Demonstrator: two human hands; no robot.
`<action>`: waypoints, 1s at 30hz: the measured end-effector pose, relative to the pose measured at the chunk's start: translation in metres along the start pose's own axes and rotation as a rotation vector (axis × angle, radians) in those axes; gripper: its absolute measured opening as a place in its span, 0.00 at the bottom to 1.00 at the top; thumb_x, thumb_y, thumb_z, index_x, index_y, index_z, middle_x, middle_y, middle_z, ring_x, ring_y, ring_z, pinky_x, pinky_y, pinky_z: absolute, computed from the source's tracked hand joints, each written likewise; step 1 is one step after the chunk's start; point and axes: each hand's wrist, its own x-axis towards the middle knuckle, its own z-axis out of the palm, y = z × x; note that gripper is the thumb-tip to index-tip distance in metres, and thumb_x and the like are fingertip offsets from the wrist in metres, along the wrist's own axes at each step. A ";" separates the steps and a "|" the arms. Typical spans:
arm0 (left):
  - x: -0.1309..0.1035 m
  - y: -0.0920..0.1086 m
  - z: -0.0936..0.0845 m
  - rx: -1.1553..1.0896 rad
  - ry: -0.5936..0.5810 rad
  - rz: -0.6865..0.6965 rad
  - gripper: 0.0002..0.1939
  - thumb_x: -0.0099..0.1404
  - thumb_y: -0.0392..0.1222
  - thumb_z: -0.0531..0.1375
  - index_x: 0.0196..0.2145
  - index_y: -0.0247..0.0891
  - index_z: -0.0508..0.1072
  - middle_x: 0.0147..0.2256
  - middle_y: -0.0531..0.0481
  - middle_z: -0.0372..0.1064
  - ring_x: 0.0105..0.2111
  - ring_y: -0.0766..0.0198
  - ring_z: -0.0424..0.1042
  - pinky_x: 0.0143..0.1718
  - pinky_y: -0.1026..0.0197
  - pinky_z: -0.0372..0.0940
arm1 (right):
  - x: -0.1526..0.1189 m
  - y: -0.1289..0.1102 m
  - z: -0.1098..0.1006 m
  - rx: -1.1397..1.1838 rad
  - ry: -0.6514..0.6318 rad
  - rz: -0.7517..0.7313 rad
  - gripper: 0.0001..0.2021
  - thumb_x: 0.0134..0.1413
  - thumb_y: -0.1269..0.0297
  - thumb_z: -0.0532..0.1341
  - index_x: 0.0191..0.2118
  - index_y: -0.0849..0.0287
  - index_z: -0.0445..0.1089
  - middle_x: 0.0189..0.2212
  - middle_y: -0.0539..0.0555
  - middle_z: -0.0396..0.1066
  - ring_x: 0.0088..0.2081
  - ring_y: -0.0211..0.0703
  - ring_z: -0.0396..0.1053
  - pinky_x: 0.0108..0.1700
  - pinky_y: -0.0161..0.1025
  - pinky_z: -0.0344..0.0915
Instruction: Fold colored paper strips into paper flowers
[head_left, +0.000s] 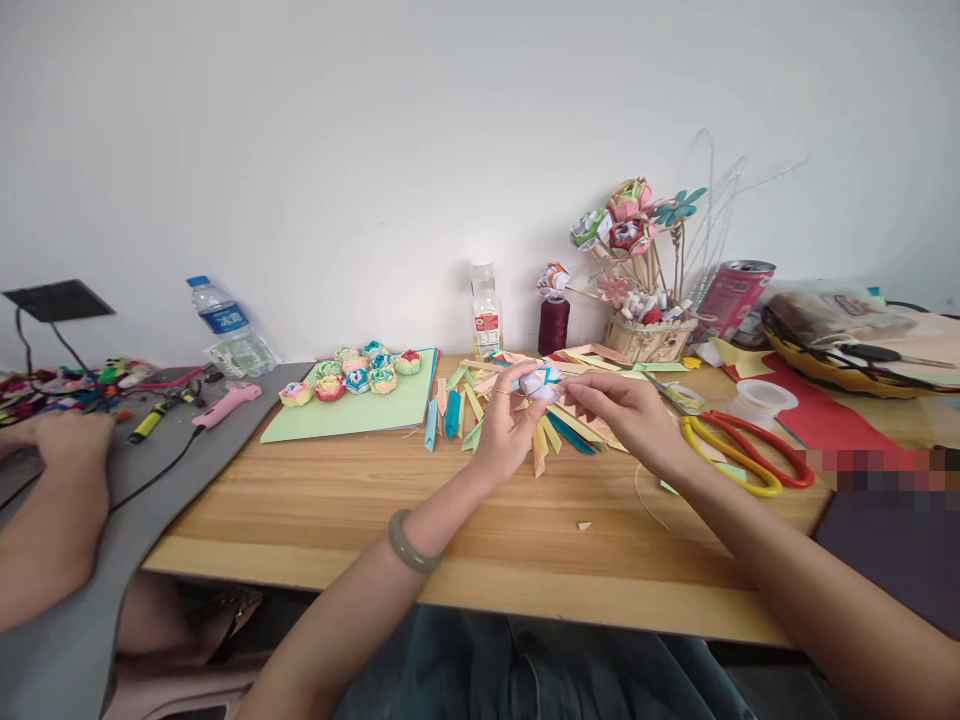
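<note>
My left hand (514,415) holds up a small folded-paper flower (541,384), white with blue, between thumb and fingers. Close at its right edge, my right hand (626,408) is closed in a pinch; what its fingertips grip is too small to make out. A thin tan thread (651,500) curls on the table below my right hand. Under and behind both hands lies a loose pile of folded paper strips (469,415) in green, peach, yellow and blue. A tiny paper scrap (584,525) is on the wood in front.
Finished paper flowers (356,380) sit on green sheets (300,425) at left. Behind stand a clear bottle (487,325), a maroon thread spool (553,325) and a flower basket (649,338). Scissors (739,460) lie at right. A co-worker's arm (64,490) rests on the grey mat at far left.
</note>
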 end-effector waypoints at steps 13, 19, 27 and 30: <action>0.000 0.002 0.000 -0.046 -0.047 -0.020 0.19 0.60 0.45 0.55 0.49 0.43 0.60 0.54 0.44 0.54 0.49 0.59 0.64 0.42 0.59 0.67 | 0.002 0.003 -0.002 -0.160 -0.006 -0.072 0.14 0.52 0.57 0.54 0.25 0.61 0.68 0.22 0.52 0.66 0.25 0.37 0.61 0.27 0.35 0.58; 0.000 -0.001 0.000 -0.001 -0.082 0.017 0.19 0.61 0.44 0.54 0.50 0.43 0.59 0.55 0.44 0.53 0.50 0.58 0.62 0.42 0.59 0.68 | 0.004 0.008 -0.004 -0.376 0.003 -0.254 0.08 0.51 0.64 0.54 0.27 0.59 0.68 0.23 0.52 0.67 0.24 0.37 0.61 0.28 0.36 0.59; 0.000 0.001 -0.003 0.072 -0.104 0.062 0.18 0.62 0.44 0.53 0.51 0.42 0.60 0.55 0.42 0.53 0.53 0.56 0.59 0.42 0.59 0.67 | 0.005 0.010 -0.010 -0.378 -0.049 -0.309 0.09 0.53 0.62 0.55 0.29 0.59 0.70 0.23 0.51 0.68 0.23 0.37 0.61 0.27 0.35 0.59; 0.001 0.001 -0.005 0.096 -0.114 0.088 0.18 0.62 0.43 0.53 0.51 0.42 0.60 0.56 0.42 0.52 0.54 0.56 0.58 0.42 0.60 0.67 | 0.006 0.011 -0.011 -0.382 -0.058 -0.338 0.09 0.53 0.62 0.55 0.30 0.58 0.70 0.25 0.52 0.70 0.25 0.38 0.64 0.29 0.35 0.59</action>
